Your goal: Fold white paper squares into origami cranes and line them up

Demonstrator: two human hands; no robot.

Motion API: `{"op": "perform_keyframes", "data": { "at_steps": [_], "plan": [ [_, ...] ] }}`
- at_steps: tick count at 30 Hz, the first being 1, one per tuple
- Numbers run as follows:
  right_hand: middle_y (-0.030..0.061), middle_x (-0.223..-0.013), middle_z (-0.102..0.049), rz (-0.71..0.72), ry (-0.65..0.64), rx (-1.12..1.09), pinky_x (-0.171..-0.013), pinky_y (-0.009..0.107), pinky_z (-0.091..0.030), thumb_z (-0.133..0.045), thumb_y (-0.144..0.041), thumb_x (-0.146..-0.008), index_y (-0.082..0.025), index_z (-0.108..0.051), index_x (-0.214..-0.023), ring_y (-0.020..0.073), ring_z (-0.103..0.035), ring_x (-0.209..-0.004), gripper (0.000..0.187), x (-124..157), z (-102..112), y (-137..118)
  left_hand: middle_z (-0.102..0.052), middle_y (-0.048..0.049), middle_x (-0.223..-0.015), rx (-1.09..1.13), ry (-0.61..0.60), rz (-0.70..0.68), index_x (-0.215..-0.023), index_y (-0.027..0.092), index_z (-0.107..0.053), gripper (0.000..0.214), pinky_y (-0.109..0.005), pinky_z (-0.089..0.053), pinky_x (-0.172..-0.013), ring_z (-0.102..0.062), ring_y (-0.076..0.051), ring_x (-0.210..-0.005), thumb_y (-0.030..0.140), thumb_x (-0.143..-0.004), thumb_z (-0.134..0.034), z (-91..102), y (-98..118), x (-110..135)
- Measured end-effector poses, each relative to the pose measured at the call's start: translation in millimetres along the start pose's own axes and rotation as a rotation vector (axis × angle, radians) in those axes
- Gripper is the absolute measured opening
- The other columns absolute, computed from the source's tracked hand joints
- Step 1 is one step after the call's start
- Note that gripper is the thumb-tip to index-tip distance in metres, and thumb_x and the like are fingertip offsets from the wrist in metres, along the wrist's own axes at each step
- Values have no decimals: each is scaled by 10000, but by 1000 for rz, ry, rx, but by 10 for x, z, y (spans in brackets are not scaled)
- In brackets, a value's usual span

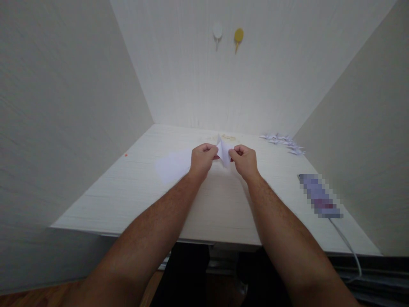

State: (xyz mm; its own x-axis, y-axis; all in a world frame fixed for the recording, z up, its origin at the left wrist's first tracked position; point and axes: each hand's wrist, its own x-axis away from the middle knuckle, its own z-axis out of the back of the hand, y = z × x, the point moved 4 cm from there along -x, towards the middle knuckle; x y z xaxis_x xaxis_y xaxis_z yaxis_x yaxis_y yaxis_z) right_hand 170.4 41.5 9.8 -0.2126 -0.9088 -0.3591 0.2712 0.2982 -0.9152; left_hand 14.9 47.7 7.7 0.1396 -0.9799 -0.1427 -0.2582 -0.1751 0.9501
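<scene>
A small piece of folded white paper point(224, 154) is held up between my two hands, above the middle of the desk. My left hand point(203, 160) pinches its left side between thumb and fingers. On the other side, my right hand point(244, 160) grips the right edge in the same way. The paper stands roughly upright with a pointed top and a crease down its middle. White paper sheets point(172, 165) lie flat on the desk beside my left forearm.
Several small folded white paper pieces point(283, 143) lie at the desk's back right. A blurred-out device point(320, 196) with a cable point(347, 243) rests at the right. Walls enclose the desk point(220, 213) on three sides; a white hook point(217, 32) and a yellow hook point(238, 35) are on the back wall.
</scene>
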Motion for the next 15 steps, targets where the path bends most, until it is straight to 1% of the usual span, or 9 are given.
{"op": "perform_keyframes", "data": {
  "at_steps": [3, 6, 8, 12, 14, 15],
  "plan": [
    [-26, -540, -569, -8, 110, 44, -519, 257, -420, -639, -297, -703, -191, -603, -614, 125, -519, -518, 143, -28, 80, 14, -578, 0, -619, 44, 57, 30, -626, 161, -604, 84, -298, -546, -615, -566, -117, -576, 202, -658, -670, 53, -8, -38],
    [-18, -559, -578, -37, 204, 24, -522, 264, -431, -673, -330, -680, -198, -587, -616, 133, -530, -529, 170, -67, 158, 55, -568, -8, -613, 16, 155, 44, -661, 170, -595, 77, -286, -513, -557, -560, -127, -550, 228, -683, -640, 170, -3, -117],
    [-20, -561, -570, -72, 244, -14, -520, 269, -447, -690, -350, -665, -204, -567, -620, 135, -533, -525, 195, -92, 191, 95, -592, -28, -619, -60, 230, 51, -683, 170, -605, 72, -281, -484, -531, -568, -139, -540, 238, -689, -626, 285, 7, -190],
    [-36, -554, -534, -116, 293, -92, -513, 272, -476, -686, -363, -658, -216, -525, -626, 133, -531, -521, 220, -119, 218, 157, -598, -44, -588, -214, 367, 42, -680, 168, -612, 58, -298, -458, -524, -576, -165, -523, 215, -648, -624, 578, 22, -357],
    [-46, -549, -511, -139, 313, -134, -504, 268, -479, -692, -363, -644, -225, -493, -620, 129, -525, -519, 244, -123, 225, 189, -616, -51, -627, -284, 444, 19, -719, 174, -616, 94, -318, -459, -536, -590, -185, -539, 195, -627, -616, 740, 15, -429],
    [-49, -548, -501, -158, 320, -157, -497, 265, -477, -699, -361, -635, -229, -478, -616, 127, -523, -519, 259, -123, 225, 208, -621, -50, -646, -327, 458, 7, -746, 181, -618, 127, -331, -461, -548, -595, -195, -552, 186, -619, -612, 807, 7, -464]
  ]
}}
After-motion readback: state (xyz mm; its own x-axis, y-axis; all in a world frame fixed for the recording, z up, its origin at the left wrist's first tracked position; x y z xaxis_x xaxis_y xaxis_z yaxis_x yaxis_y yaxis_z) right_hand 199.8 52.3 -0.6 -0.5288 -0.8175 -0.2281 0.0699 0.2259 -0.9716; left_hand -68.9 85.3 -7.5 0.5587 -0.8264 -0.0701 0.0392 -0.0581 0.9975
